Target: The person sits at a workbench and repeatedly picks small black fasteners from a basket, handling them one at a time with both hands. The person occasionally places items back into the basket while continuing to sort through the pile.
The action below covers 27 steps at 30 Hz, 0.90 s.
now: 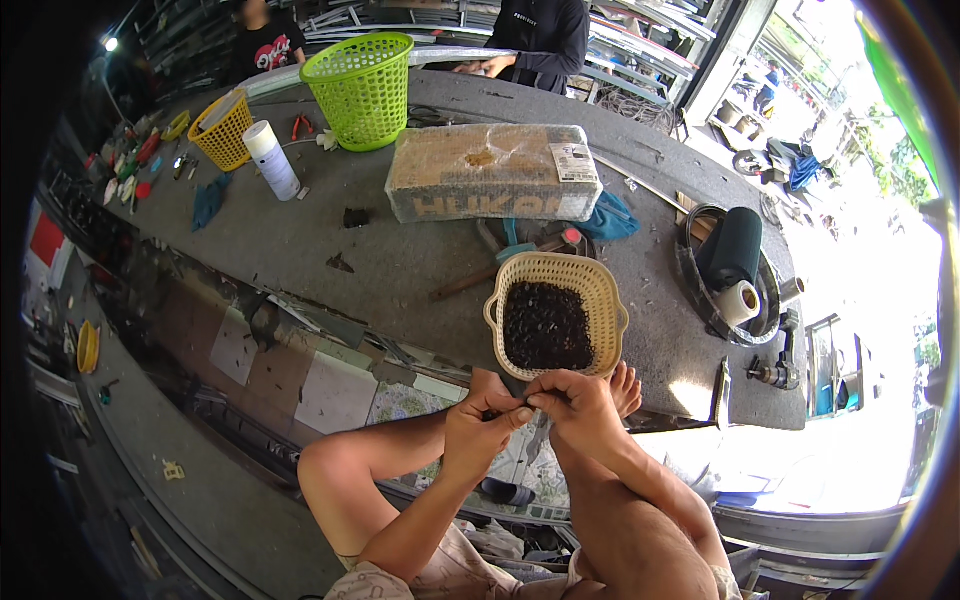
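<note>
Black pieces (545, 325) lie in a cream basket (605, 312) on the worktop (395, 305) just beyond the left hand (476, 428) and right hand (585, 408), which meet, pinched together on a tiny dark piece (528, 402).

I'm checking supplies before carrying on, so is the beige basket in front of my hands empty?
No, the beige basket has many small dark pieces spread across its bottom.
</note>
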Motion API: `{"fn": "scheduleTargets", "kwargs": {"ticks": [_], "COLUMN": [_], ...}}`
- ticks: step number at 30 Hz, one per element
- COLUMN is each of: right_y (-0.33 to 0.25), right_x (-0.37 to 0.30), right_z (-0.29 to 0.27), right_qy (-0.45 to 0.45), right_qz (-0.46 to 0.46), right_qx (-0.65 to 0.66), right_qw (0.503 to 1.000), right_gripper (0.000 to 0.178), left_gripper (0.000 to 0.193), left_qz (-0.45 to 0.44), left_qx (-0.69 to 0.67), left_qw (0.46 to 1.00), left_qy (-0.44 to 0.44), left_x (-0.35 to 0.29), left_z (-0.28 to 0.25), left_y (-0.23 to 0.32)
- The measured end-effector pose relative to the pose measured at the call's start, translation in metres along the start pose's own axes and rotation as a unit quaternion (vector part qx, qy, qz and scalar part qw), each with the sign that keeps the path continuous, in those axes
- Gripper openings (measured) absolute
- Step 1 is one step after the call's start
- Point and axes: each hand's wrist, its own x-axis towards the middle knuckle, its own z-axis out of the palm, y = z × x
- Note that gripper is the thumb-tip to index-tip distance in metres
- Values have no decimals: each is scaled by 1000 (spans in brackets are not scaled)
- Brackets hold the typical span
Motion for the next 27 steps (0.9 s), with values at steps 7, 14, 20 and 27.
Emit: {"fn": "scheduleTargets", "kwargs": {"ticks": [7, 14, 20, 27], "right_y": [-3, -2, -1, 12], "right_x": [-1, 6, 46, 74], "right_z": [7, -5, -16, -48], "right_qy": [47, -57, 112, 66], "right_qz": [-78, 71, -56, 19], "right_qx": [-92, 37, -102, -251], "right_qw": [992, 995, 987, 966], "right_gripper": [8, 17, 24, 17], "left_gripper": [14, 14, 19, 25], "left_qz": [99, -14, -154, -178], "left_qx": [155, -35, -212, -277], "left_qw": [983, 999, 964, 943], "left_qy": [30, 0, -51, 45], "left_x": [-1, 3, 9, 13], "left_z": [6, 1, -18, -18], "left_y": [-3, 4, 4, 9]}}
